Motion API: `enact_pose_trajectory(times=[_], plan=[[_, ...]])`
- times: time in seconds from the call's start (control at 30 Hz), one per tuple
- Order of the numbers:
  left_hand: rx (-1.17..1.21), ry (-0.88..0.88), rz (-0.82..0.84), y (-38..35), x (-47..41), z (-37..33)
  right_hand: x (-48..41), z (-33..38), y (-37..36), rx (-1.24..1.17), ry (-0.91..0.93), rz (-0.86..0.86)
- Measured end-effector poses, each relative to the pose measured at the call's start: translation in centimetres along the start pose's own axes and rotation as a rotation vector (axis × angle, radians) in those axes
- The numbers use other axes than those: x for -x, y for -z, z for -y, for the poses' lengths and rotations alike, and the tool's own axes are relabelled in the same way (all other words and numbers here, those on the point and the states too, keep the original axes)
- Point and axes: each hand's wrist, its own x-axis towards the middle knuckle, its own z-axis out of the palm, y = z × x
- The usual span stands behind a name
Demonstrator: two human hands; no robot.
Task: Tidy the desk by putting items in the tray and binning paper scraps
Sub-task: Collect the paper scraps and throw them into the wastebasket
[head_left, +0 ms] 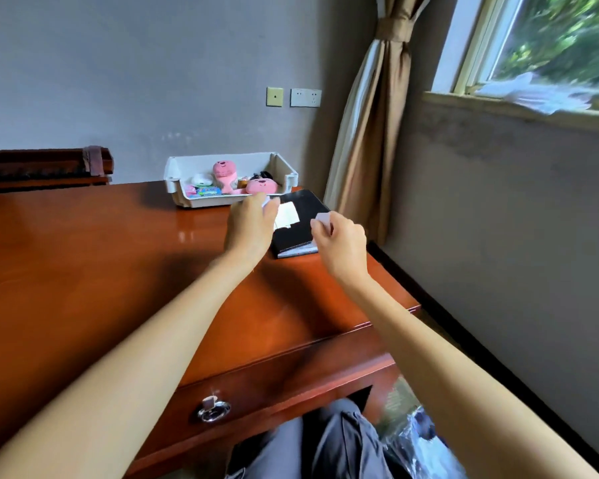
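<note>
A single wide-angle camera is worn on the person's head. It faces forward and down across the wooden desk (pixel 83 254), toward the far right corner where the white tray (pixel 284 174) stands before the grey wall (pixel 118 81). Both forearms enter from the bottom edge. The left hand (pixel 249 226) and right hand (pixel 343 240) lie near frame centre, at arm's reach. The window (pixel 550 46) occupies the upper right. The person's lap (pixel 325 444) shows at the bottom edge.

A home room; wooden desk (pixel 83 254), tied curtain (pixel 370 133), window (pixel 550 39).
</note>
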Motion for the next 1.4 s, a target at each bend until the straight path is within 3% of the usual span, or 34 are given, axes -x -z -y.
enact_pose_trajectory(times=[0.33, 0.63, 0.9, 1.13, 1.4], plan=[[0.239, -0.143, 0.252, -13.9, 7.1, -14.5, 2.1, -14.0, 13.5, 0.147, -0.263, -0.227], [0.253, -0.085, 0.682, -27.8, 17.3, -17.7, 10.0, -29.0, 18.9, 0.242, -0.618, -0.159], [-0.015, 0.055, 0.961, -39.3, 22.8, -12.8, 15.7, -39.1, 15.4, 0.283, -0.87, 0.088], [-0.242, 0.188, 1.139, -46.9, 25.9, -6.8, 18.7, -45.9, 11.7, 0.321, -1.204, 0.37], [-0.324, 0.434, 1.238, -53.8, 28.5, -1.0, 19.9, -52.1, 6.7, 0.252, -1.279, 0.596]])
